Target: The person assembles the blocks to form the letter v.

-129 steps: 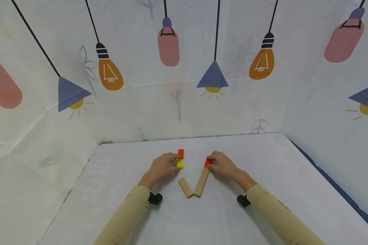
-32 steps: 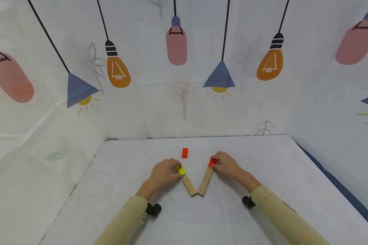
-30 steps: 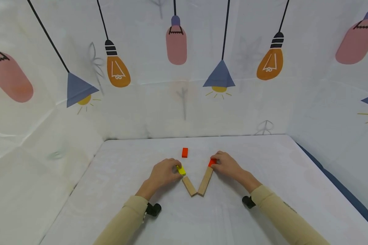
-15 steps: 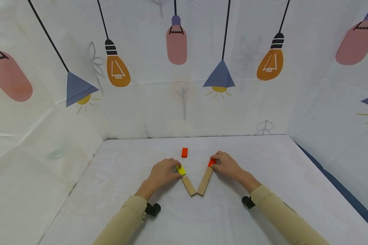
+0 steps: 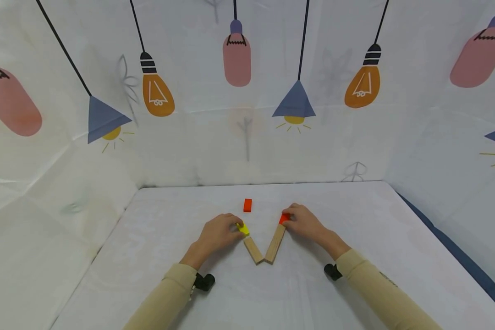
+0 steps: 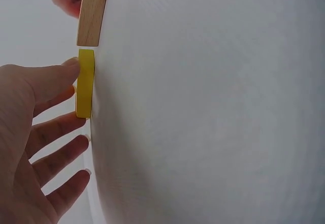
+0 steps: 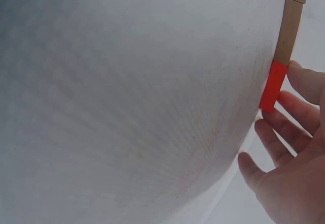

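Thumb and fingers of my left hand pinch a small yellow block on the white table. A narrow gap parts it from the upper end of a short wooden block, seen clearly in the left wrist view, where the yellow block lines up with the wood. My right hand pinches a red block, which touches the upper end of a longer wooden piece. The lower ends of both wooden pieces meet, making a V. In the right wrist view the red block abuts the wood.
A second red block lies alone beyond the V, between the hands. The white table ends at a pale curtain printed with lamps, behind and at both sides.
Compared with the oldest frame, my left hand has brought the yellow block nearer, from beside the loose red block to the short wooden block. Over the last second both hands hold still.
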The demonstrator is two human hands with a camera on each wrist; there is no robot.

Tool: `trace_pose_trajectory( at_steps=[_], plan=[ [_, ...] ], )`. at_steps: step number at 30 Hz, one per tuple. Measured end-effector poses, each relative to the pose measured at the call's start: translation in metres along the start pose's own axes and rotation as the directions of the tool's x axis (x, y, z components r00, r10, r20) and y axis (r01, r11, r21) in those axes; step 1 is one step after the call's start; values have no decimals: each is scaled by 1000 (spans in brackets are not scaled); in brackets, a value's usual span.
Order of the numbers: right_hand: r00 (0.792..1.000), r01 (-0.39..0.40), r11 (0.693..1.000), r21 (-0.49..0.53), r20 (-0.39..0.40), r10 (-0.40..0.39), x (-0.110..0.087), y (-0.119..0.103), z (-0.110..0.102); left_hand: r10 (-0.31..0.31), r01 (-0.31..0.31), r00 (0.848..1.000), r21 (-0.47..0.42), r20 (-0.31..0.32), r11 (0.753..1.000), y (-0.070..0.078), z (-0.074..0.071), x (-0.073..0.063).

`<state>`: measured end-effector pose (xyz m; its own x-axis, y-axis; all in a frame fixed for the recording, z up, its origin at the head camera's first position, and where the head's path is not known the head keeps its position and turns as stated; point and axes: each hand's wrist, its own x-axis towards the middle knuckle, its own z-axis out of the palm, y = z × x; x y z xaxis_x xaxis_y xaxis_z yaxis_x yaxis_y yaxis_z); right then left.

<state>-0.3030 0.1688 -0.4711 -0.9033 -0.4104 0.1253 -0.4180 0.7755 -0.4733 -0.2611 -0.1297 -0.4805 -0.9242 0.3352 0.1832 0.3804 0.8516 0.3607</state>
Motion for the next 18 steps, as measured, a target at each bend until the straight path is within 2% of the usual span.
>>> trace_pose_trajectory(
  at_steps=[6, 11, 18],
  plan=[
    [1000, 9, 1000, 4, -2, -9, 1, 2, 2, 20, -20, 1000, -1, -4, 1000, 0, 0, -1],
    [1000, 18, 1000, 6, -10, -18, 1, 3, 3, 11, -11, 1000, 23, 5, 1000, 0, 1, 0],
    [1000, 17, 1000, 10, -4, -17, 1, 5, 3, 12, -15, 999, 65, 43, 998, 3, -1, 1]
  ],
)
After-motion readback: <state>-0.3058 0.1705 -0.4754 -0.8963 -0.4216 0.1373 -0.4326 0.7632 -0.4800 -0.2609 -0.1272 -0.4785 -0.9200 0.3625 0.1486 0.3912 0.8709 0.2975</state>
